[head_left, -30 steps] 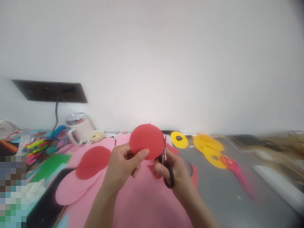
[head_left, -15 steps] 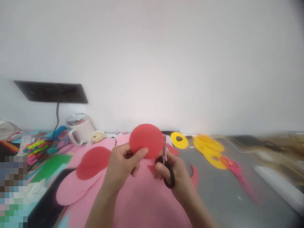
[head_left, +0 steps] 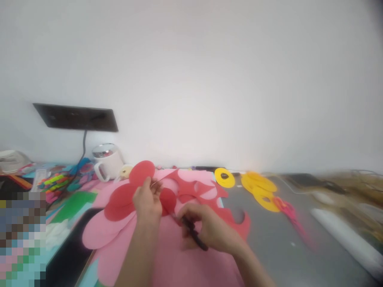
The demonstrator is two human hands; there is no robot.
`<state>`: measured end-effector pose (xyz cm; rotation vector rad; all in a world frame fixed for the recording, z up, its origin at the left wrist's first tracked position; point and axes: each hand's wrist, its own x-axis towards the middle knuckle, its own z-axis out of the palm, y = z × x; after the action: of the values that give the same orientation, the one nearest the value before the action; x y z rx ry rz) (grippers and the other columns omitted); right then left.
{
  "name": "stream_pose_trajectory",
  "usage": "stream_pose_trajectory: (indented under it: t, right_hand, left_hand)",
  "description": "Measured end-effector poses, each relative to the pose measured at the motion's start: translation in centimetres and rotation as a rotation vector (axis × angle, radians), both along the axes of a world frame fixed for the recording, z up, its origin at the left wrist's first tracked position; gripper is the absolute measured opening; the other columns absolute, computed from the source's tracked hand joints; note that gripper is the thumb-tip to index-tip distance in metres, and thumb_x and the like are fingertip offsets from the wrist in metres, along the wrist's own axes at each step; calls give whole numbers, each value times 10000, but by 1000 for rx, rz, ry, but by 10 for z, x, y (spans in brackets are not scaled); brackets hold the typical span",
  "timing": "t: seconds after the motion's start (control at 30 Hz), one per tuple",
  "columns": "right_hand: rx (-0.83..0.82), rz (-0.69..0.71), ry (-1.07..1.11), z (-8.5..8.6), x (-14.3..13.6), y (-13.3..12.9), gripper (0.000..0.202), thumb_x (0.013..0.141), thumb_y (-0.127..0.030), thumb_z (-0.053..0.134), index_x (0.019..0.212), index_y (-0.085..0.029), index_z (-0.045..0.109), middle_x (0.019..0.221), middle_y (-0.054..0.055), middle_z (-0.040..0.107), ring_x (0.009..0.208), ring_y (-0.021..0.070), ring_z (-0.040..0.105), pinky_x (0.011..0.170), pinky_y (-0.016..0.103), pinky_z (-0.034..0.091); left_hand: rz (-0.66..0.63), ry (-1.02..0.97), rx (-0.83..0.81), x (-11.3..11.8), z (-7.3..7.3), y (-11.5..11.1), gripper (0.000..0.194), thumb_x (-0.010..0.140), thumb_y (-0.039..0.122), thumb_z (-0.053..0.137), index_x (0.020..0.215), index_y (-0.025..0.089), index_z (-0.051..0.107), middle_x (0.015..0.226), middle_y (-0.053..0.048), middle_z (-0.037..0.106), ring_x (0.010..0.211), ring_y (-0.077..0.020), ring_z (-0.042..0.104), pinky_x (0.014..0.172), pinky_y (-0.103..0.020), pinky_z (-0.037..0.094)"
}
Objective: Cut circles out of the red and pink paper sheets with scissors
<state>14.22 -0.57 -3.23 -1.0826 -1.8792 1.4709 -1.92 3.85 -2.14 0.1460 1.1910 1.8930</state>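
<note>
My left hand (head_left: 147, 201) is closed, with thumb and fingers at the lower edge of a red paper circle (head_left: 141, 172). A thin red paper edge runs right from its fingertips. My right hand (head_left: 208, 227) is wrapped round black-handled scissors (head_left: 193, 232), whose blades point left and are blurred. Between the hands lies a dark red rounded paper piece (head_left: 169, 198), partly hidden by the left fingers. Overlapping red circles (head_left: 119, 202) rest left of my left hand on pink paper circles (head_left: 103, 232). Red paper offcuts (head_left: 191, 189) with curved cutouts spread beyond my right hand.
Pink paper (head_left: 176, 259) covers the middle of the grey table (head_left: 269, 247). Yellow paper rings (head_left: 259, 183) and pink scissors (head_left: 291, 217) lie to the right. A white lidded mug (head_left: 110, 163) stands back left, near green paper (head_left: 74, 205).
My left hand has carried the red circle left toward the other red circles. My right hand has lowered the scissors and turned them left. The red offcuts are now uncovered.
</note>
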Motion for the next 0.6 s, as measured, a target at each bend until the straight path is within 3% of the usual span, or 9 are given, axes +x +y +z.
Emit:
stream_pose_trajectory:
  t: [0.17, 0.3, 0.37, 0.47, 0.6]
  right_hand:
    - [293, 156, -564, 4, -1, -7, 462, 575, -34, 745, 978, -257, 703, 852, -8, 751, 694, 169, 645, 465, 186, 343]
    - [387, 199, -702, 10, -5, -9, 479, 564, 14, 694, 952, -265, 712, 811, -27, 750, 631, 163, 635, 397, 186, 268]
    - [418, 198, -736, 13, -6, -10, 434, 563, 22, 693, 896, -254, 727, 765, -20, 745, 598, 170, 626, 384, 205, 237]
    - [494, 186, -769, 12, -9, -16, 414, 560, 10, 718, 884, -247, 747, 857, 21, 761, 660, 204, 653, 410, 234, 230]
    - [606, 88, -770, -4, -12, -30, 304, 659, -18, 665, 886, -203, 748, 895, 90, 750, 761, 242, 671, 539, 269, 353]
  left_hand:
    - [-146, 40, -48, -3, -4, 4, 234, 888, 33, 430, 708, 163, 505, 726, -43, 631, 634, -102, 666, 709, -262, 570]
    - [-418, 405, 34, 8, -12, 3, 45, 823, 154, 600, 868, 157, 606, 859, -88, 693, 839, -193, 697, 841, -373, 552]
    - [-559, 682, 81, 15, -22, 3, 350, 704, 136, 717, 1046, 171, 650, 960, -93, 708, 938, -241, 673, 908, -423, 513]
    - [-739, 1088, 125, 24, -40, 2, 633, 586, -21, 683, 1168, 226, 668, 1243, -113, 643, 1120, -301, 597, 996, -461, 433]
    - [-862, 1507, 109, 30, -53, 1, 678, 642, -78, 548, 1252, 206, 639, 1313, -141, 599, 1192, -335, 534, 1031, -500, 369]
